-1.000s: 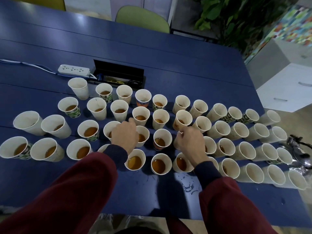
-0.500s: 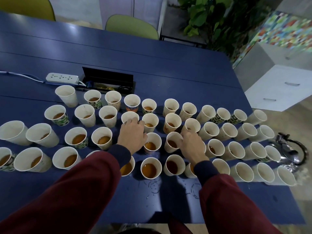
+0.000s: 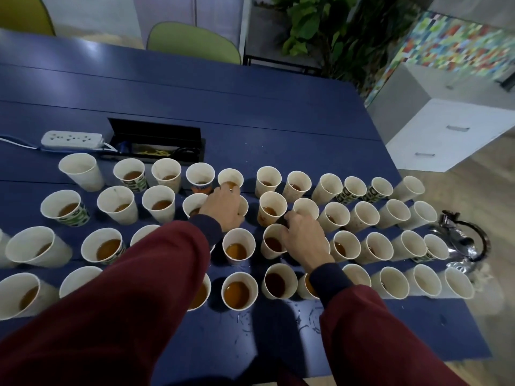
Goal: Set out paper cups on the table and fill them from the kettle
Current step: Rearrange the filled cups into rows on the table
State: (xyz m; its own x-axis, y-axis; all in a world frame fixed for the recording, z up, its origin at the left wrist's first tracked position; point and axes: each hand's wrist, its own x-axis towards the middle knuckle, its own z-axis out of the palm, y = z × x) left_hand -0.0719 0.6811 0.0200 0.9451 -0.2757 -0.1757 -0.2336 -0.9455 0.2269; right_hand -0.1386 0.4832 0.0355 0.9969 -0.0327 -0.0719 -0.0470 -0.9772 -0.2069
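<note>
Four cup rows (image 3: 239,290); one kettle (image 3: 461,245); left hand (image 3: 223,208) fingers grasp a cup (image 3: 244,209); right hand's (image 3: 303,238) grasp unclear.

We held our left hand (image 3: 223,208) and right hand (image 3: 305,240) side by side past the near edge of the table (image 3: 250,107), palms down, fingers curled, grip hidden beneath the knuckles.
</note>
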